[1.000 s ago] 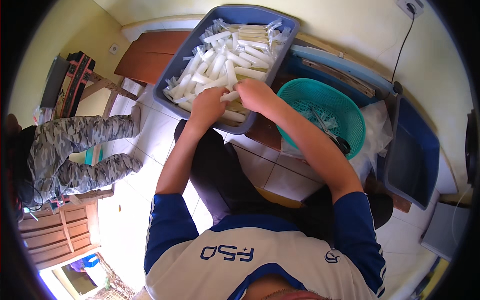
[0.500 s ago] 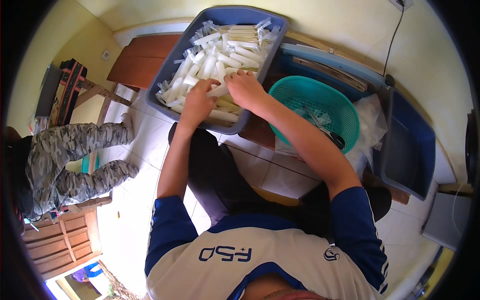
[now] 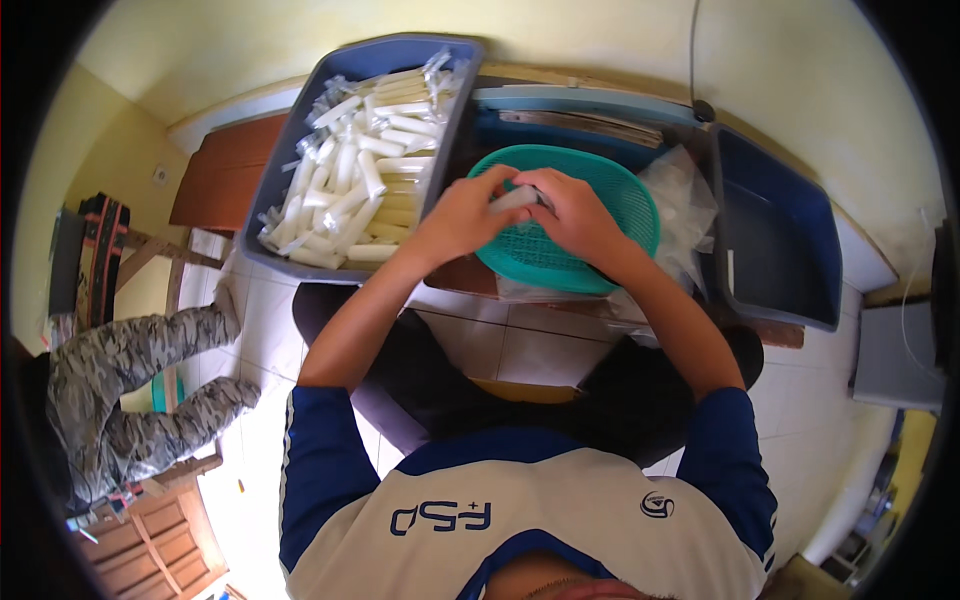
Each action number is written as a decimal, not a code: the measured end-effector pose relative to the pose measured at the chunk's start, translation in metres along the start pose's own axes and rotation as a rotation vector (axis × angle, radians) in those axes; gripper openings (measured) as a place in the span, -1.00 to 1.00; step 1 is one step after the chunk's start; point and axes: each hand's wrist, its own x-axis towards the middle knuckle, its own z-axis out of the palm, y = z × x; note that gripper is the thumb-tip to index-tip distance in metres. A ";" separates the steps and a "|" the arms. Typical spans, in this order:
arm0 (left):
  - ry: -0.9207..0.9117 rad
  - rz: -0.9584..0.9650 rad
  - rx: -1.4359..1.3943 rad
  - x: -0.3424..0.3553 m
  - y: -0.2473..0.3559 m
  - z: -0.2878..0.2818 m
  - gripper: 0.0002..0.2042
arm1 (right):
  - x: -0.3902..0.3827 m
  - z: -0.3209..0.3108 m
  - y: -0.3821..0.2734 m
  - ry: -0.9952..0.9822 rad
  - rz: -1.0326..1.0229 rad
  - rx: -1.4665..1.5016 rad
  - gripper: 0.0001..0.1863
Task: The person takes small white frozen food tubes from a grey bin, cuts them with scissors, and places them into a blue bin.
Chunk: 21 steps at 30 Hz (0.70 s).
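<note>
My left hand (image 3: 470,210) is closed on a white stick (image 3: 513,200) above the green mesh basket (image 3: 560,263). Touching it on the right, my right hand (image 3: 574,215) curls its fingers around the stick's far end, where a small dark bit shows that I cannot make out. Left of my hands, a grey-blue tub (image 3: 300,261) holds several white and pale yellow sticks (image 3: 370,170), many in clear plastic wrappers.
A second blue tub (image 3: 775,225) stands at right beside crumpled clear plastic (image 3: 675,205). A brown board (image 3: 215,175) is behind the full tub. Another person's camouflage-clad legs (image 3: 150,420) are at left, beside a wooden stand (image 3: 160,250).
Both hands have moved right, out of the full tub to over the green basket, with a white stick. The view has turned. The scissors seen earlier in the basket no longer show.
</note>
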 end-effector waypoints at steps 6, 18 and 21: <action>-0.174 0.022 -0.067 0.031 0.002 0.064 -0.58 | -0.060 -0.033 0.015 0.069 0.346 0.073 -0.59; -0.130 -0.262 -0.204 0.033 -0.023 0.086 -0.59 | -0.111 -0.028 0.043 -0.010 0.552 -0.092 -0.46; -0.056 -0.185 -0.201 0.035 -0.027 0.091 -0.59 | -0.110 -0.028 0.039 -0.068 0.508 -0.301 -0.50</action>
